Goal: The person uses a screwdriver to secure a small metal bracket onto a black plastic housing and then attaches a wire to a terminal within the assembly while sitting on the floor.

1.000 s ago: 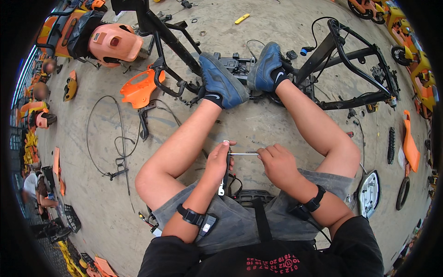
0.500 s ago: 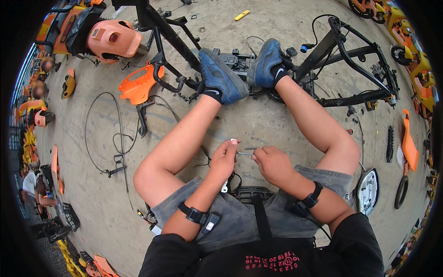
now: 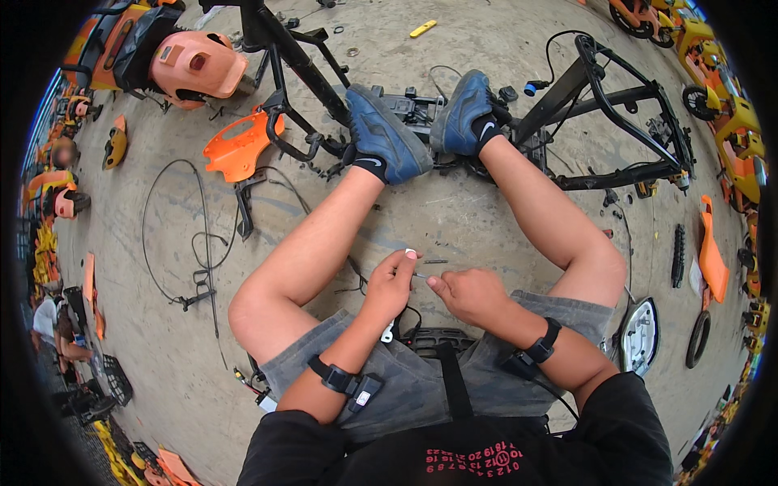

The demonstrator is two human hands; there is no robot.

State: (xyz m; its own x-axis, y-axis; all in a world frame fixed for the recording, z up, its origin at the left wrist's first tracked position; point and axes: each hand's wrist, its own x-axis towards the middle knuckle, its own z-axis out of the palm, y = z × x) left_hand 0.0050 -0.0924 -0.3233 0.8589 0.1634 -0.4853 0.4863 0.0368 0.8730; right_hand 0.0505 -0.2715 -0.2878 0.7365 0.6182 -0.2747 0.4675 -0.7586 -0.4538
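Both my hands meet above my lap, between my bent knees. My left hand (image 3: 392, 282) is closed, its thumb on top with a white patch at the tip; what lies inside its fingers is hidden. Just to the right, my right hand (image 3: 468, 295) is closed in a pinch on a thin metal rod (image 3: 421, 276). A short stretch of that rod shows between the hands, its left end reaching the left hand's fingers. A small dark pin-like piece (image 3: 436, 262) lies on the floor just beyond them.
A black scooter frame (image 3: 559, 105) stands around my blue shoes (image 3: 387, 134). Leftward lie an orange panel (image 3: 243, 150) and a looped cable (image 3: 146, 231). On the right are a black spring (image 3: 677, 255), an orange fender (image 3: 711, 263) and a white-lined shell (image 3: 640, 336). Scooters line both sides.
My right hand has moved closer to the left, and less of the metal rod shows between them. The whole view has shifted slightly.
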